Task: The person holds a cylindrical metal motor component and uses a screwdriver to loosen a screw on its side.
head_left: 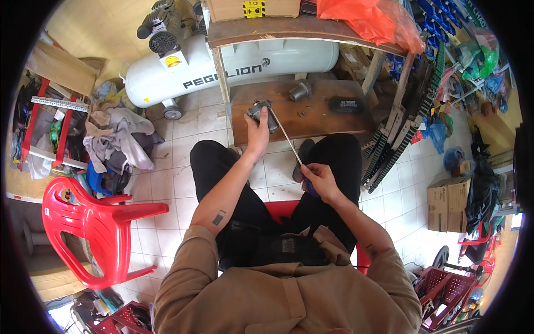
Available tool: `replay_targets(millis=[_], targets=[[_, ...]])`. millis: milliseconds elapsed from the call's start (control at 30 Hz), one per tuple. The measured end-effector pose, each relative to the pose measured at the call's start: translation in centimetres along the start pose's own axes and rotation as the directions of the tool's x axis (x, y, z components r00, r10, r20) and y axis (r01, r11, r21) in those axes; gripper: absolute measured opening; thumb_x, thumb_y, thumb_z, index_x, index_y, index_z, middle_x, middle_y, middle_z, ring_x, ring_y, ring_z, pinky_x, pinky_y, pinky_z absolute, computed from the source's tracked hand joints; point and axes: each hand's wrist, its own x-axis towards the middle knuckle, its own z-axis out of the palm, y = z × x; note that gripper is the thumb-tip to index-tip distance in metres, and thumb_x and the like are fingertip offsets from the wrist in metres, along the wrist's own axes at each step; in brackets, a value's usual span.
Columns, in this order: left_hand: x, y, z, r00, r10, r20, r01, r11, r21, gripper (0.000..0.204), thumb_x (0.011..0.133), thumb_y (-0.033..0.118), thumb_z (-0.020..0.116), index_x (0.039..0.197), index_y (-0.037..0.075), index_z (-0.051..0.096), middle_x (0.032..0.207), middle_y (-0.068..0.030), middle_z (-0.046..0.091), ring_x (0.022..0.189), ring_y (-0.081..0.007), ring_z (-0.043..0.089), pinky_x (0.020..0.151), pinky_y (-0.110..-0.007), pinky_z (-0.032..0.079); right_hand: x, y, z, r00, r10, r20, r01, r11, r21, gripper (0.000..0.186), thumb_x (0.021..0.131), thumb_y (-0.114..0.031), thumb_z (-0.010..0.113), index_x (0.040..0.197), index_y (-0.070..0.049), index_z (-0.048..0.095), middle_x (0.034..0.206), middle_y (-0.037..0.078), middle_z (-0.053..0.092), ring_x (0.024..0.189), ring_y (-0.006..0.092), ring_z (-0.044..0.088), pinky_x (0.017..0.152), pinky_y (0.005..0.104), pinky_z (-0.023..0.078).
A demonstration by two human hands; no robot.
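My left hand [257, 135] is closed around a grey metal part [258, 106], cylindrical like a small motor, above the near left of a low brown wooden shelf [247, 127]. In my right hand [320, 179], between my knees, is a long screwdriver [286, 133]; its blue handle is mostly covered by my fingers. The thin shaft slants up and left, and its tip meets the metal part or lies right beside it; I cannot tell which. A second grey metal cylinder [300, 91] lies on the shelf, with a few small pieces [301, 114] near it.
A black oblong case [346, 104] lies on the shelf's right. Behind stands a white air compressor tank [161, 72]. A red plastic chair [89, 222] and piled cloths [119, 133] are at left. Long dark rails [397, 125] lean at right, near cardboard boxes [448, 205].
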Motion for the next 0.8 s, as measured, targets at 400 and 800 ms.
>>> replay_targets(millis=[400,800], targets=[[1.3,-1.2,-1.2,0.991,-0.132,0.005,0.132,0.987,-0.095,0.067,0.099,0.044,0.060,0.140,0.000,0.031,0.125,-0.0135,0.055,0.113,-0.0190,0.053,0.097,-0.032,0.045,-0.2,-2.1,0.1,0.970,0.190,0.150,-0.218,0.954,0.205,0.033,0.102,-0.028,0.059,0.100,0.005,0.063,0.078,0.008,0.063,0.058,0.0128,0.058,0.051,0.0267,0.047],[3.6,1.4,-3.8,0.939,-0.343,0.037,0.314,0.805,-0.504,0.056,0.091,0.067,0.053,0.096,0.013,0.062,0.080,-0.0059,0.061,0.068,-0.0174,0.061,0.060,-0.030,0.051,9.9,-1.8,-2.8,0.935,-0.354,0.005,0.220,0.570,-0.791,0.028,0.097,-0.022,0.055,0.108,0.002,0.062,0.091,0.024,0.069,0.089,0.0404,0.067,0.080,0.0456,0.052]])
